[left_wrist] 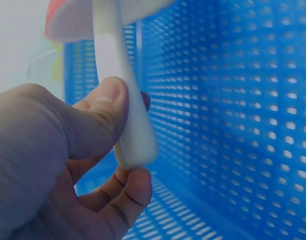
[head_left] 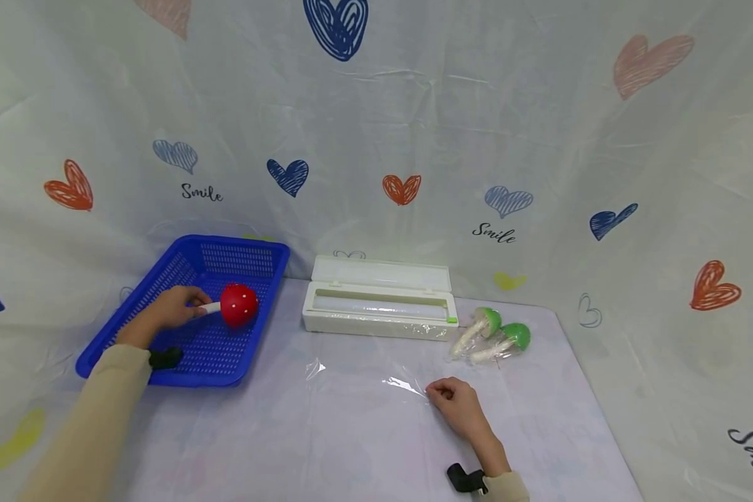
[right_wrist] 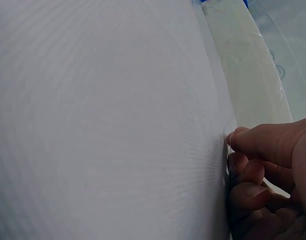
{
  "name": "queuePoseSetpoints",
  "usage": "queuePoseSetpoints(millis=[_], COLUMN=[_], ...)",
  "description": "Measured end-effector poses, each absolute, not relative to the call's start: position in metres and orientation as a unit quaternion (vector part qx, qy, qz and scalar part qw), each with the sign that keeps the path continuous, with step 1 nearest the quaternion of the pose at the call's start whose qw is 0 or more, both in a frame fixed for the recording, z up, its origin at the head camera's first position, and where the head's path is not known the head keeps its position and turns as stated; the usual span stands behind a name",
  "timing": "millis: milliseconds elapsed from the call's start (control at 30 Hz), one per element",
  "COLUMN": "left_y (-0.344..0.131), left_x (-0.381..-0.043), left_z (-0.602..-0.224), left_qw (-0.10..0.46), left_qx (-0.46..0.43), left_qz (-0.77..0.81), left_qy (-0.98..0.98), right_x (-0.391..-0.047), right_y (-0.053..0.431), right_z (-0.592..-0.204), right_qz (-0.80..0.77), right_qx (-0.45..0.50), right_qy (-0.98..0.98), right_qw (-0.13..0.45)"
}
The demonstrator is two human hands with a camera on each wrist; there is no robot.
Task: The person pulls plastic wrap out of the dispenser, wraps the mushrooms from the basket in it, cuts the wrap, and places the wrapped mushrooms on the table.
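Observation:
My left hand (head_left: 174,307) pinches the white stem of a red toy mushroom (head_left: 238,305) with white dots. Thumb and fingers close around the stem (left_wrist: 115,65) in the left wrist view, with the cap at the top. Hand and mushroom are over the inside of a blue plastic basket (head_left: 238,238) on the left. On the table lies a sheet of clear cling film (head_left: 404,384), seen mostly by its glints. At its right side, my right hand (head_left: 459,408) pinches the film's edge between thumb and fingers, close over the tabletop.
A white cling film dispenser (head_left: 379,328) with its lid up stands at the table's back, a roll inside. To its right lie two green-capped toy mushrooms (head_left: 516,336) in clear film. A printed curtain (head_left: 351,111) hangs behind the table.

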State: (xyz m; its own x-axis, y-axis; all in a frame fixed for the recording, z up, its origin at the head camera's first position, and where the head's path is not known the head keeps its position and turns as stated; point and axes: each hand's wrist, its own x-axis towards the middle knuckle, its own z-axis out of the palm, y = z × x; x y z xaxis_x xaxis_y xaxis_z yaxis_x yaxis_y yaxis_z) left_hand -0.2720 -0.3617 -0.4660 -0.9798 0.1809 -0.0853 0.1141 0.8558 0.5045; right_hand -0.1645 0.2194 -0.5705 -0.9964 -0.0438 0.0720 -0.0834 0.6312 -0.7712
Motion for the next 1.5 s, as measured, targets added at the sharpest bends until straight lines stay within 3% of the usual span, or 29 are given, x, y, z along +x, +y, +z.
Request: queuePoseSetpoints(millis=[433, 800, 1133, 1500], left_y=[-0.337, -0.274, -0.196, -0.128], left_x=[-0.238, -0.205, -0.199, -0.204], left_z=[-0.414, -0.385, -0.408, -0.460], left_qw=[-0.050, -0.129, -0.150, -0.098], left_qx=[0.050, 0.058, 0.089, 0.084], left_qz=[0.281, 0.326, 0.386, 0.485], left_qy=[0.957, 0.935, 0.906, 0.865], right_x=[-0.164, -0.161, -0.165, -0.163], right_y=[0.218, 0.217, 0.219, 0.218], right_z=[-0.568, -0.566, -0.568, -0.567], right_qz=[0.425, 0.419, 0.419, 0.420], right_qx=[0.033, 0.043, 0.036, 0.034], right_qy=[-0.904, -0.907, -0.907, -0.907], right_qw=[0.023, 0.024, 0.008, 0.009])
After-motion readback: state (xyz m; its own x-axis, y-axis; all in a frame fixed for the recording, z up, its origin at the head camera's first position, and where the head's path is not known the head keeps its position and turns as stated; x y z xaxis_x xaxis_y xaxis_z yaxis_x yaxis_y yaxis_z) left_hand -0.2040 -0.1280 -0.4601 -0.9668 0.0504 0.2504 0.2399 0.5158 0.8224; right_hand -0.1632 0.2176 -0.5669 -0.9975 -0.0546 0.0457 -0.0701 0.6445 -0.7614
